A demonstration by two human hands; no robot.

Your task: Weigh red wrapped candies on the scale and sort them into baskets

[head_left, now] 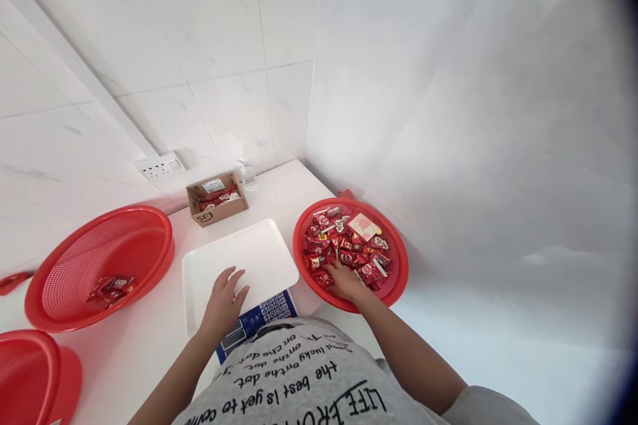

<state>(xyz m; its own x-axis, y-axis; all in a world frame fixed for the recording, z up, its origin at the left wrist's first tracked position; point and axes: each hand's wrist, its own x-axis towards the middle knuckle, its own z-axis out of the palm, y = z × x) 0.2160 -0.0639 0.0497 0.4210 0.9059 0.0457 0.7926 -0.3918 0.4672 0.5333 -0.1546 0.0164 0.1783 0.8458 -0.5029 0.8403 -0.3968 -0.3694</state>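
My left hand (225,302) hovers over the near part of a white weighing tray (249,249), with its fingers spread. The tray belongs to a scale whose blue keypad panel (262,319) shows at the near side, close to my shirt. On the right, my right hand (343,281) reaches into a red plastic basket (401,259). Its fingers are apart and rest among small red wrapped packets (346,255); the fingertips are partly hidden. A pale pink card-like packet (363,227) lies on top of the pile.
A small cardboard box (219,214) holding red packets stands behind the tray, beside a clear plastic container (246,174). At left is a large red basket (167,229) with a few packets, and another red basket (52,365) nearer. Walls bound the white table (279,196).
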